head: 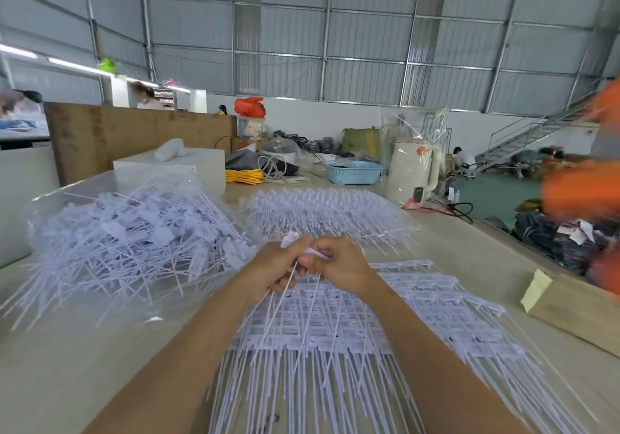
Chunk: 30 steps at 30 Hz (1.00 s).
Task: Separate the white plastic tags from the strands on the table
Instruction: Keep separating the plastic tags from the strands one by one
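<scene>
Fingers of both hands pinch white tags; print illegible.

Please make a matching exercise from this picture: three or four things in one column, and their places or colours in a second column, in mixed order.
Things:
1. loose pile of tags
2. basket
3. coiled cord
4. left hand

Places or colours:
a. yellow
b. gripping thin white strands
c. on clear plastic, at the table's left
d. light blue

Pairs: 1-c, 2-d, 3-a, 4-b
</scene>
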Each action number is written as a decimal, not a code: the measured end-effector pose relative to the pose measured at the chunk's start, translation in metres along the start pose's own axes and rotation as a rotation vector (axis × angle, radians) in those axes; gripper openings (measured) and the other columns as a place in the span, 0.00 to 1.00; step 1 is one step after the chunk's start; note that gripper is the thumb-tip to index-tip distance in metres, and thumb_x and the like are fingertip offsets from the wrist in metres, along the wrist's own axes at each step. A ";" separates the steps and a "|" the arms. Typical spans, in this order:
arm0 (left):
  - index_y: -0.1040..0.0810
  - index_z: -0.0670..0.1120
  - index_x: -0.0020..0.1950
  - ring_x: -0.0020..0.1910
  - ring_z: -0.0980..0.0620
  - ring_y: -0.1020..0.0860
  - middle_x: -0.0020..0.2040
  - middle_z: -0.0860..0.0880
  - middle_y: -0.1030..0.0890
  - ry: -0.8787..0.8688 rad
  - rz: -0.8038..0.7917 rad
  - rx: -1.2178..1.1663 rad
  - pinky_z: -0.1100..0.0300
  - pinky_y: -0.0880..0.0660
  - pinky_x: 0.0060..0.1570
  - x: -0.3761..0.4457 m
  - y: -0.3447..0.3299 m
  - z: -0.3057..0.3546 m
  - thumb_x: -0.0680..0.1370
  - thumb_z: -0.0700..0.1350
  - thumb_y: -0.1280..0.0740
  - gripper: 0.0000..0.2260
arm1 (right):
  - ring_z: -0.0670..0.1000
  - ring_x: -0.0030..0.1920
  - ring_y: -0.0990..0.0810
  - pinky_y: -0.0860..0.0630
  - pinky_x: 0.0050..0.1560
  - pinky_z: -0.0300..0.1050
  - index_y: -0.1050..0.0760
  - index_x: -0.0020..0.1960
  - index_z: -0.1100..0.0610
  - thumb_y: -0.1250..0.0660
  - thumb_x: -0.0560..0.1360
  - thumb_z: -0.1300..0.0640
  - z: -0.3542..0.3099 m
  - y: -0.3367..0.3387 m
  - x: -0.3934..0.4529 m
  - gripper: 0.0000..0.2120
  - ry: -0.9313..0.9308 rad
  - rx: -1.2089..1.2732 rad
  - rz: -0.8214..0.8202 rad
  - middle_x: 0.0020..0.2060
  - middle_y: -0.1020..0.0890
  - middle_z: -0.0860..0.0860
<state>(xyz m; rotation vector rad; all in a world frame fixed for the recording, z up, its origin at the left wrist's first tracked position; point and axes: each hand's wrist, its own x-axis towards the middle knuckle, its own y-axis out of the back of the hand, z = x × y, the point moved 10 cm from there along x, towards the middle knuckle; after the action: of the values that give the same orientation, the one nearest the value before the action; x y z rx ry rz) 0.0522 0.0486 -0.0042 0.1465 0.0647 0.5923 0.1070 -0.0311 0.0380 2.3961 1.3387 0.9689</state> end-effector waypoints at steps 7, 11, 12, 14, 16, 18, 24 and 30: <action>0.23 0.46 0.29 0.21 0.55 0.30 0.24 0.52 0.24 -0.132 0.204 0.146 0.67 0.36 0.21 -0.003 0.015 0.013 0.78 0.60 0.38 0.23 | 0.42 0.28 0.25 0.27 0.29 0.37 0.20 0.34 0.51 0.31 0.73 0.62 0.002 0.003 0.003 0.11 -0.028 -0.079 0.020 0.29 0.19 0.47; 0.25 0.48 0.25 0.18 0.57 0.31 0.20 0.52 0.26 -0.147 0.221 0.189 0.67 0.37 0.20 -0.003 0.015 0.017 0.79 0.57 0.38 0.24 | 0.39 0.26 0.26 0.30 0.29 0.33 0.19 0.38 0.62 0.32 0.73 0.66 0.002 0.004 0.003 0.06 -0.054 -0.027 0.051 0.27 0.22 0.48; 0.25 0.48 0.24 0.17 0.57 0.32 0.20 0.52 0.26 -0.151 0.227 0.206 0.67 0.38 0.19 -0.003 0.015 0.019 0.79 0.57 0.38 0.25 | 0.39 0.26 0.26 0.30 0.29 0.33 0.19 0.39 0.64 0.32 0.72 0.66 0.002 0.005 0.003 0.05 -0.055 -0.024 0.061 0.27 0.23 0.49; 0.26 0.46 0.26 0.16 0.58 0.33 0.18 0.53 0.28 -0.133 0.213 0.213 0.68 0.39 0.19 -0.003 0.015 0.018 0.80 0.55 0.39 0.23 | 0.41 0.27 0.27 0.29 0.31 0.36 0.19 0.39 0.64 0.31 0.72 0.65 0.000 0.006 0.002 0.04 -0.047 -0.055 0.068 0.27 0.23 0.49; 0.28 0.44 0.30 0.15 0.58 0.35 0.17 0.54 0.31 -0.088 0.164 0.158 0.69 0.41 0.18 -0.002 0.011 0.012 0.80 0.52 0.38 0.20 | 0.46 0.31 0.25 0.28 0.36 0.43 0.18 0.40 0.61 0.30 0.72 0.62 -0.003 0.005 0.002 0.04 -0.013 -0.210 0.065 0.29 0.21 0.50; 0.30 0.44 0.32 0.14 0.58 0.39 0.17 0.54 0.34 -0.009 0.111 0.119 0.70 0.44 0.17 -0.004 0.007 0.004 0.80 0.49 0.38 0.18 | 0.50 0.35 0.25 0.28 0.39 0.45 0.18 0.42 0.59 0.30 0.73 0.59 -0.006 0.003 0.001 0.04 0.037 -0.435 0.057 0.34 0.20 0.52; 0.31 0.47 0.27 0.15 0.59 0.41 0.19 0.54 0.37 0.113 -0.200 -0.611 0.69 0.46 0.12 -0.007 0.000 0.014 0.79 0.55 0.42 0.23 | 0.40 0.25 0.29 0.31 0.33 0.34 0.25 0.32 0.54 0.32 0.74 0.65 0.004 0.054 -0.007 0.13 -0.028 0.055 0.277 0.26 0.25 0.47; 0.22 0.41 0.42 0.20 0.56 0.24 0.26 0.49 0.20 -0.028 0.145 -0.270 0.67 0.28 0.22 -0.002 0.006 0.003 0.80 0.58 0.42 0.22 | 0.41 0.26 0.28 0.28 0.32 0.36 0.27 0.33 0.53 0.31 0.74 0.60 -0.014 0.051 -0.003 0.12 0.007 0.045 0.237 0.31 0.26 0.49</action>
<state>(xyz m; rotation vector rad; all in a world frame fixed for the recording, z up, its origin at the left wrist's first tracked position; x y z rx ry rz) 0.0478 0.0525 -0.0004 -0.1037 -0.0536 0.7372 0.1309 -0.0630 0.0723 2.6329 1.1069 1.0149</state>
